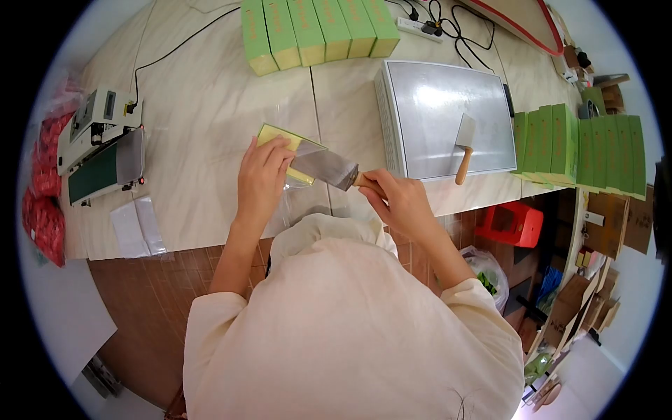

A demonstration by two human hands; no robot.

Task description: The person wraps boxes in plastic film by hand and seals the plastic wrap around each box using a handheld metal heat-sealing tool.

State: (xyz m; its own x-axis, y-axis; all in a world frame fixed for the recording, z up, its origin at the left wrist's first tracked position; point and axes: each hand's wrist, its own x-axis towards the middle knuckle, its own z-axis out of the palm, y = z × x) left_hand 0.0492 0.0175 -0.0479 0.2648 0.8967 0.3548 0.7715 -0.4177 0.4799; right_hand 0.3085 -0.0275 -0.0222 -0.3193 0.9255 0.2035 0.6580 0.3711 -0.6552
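Note:
My left hand (264,171) lies over a yellow box with green edges (269,132), fingers bent across its top and gripping it. Clear film shows around the box's near end. In my right hand (400,201) is a scraper (325,166), held by its wooden handle. Its broad metal blade points left and lies flat across the box, close to my left fingertips. A second wooden-handled scraper (465,140) rests on the metal-topped plate (420,105) to the right, away from both hands.
Green boxes (297,31) stand in a row at the back, and more green boxes (605,150) at the right. A machine (105,150) sits at the left, near clear plastic sleeves (140,227). A power strip (420,29) with cables lies behind the plate. A red stool (511,224) is below the table.

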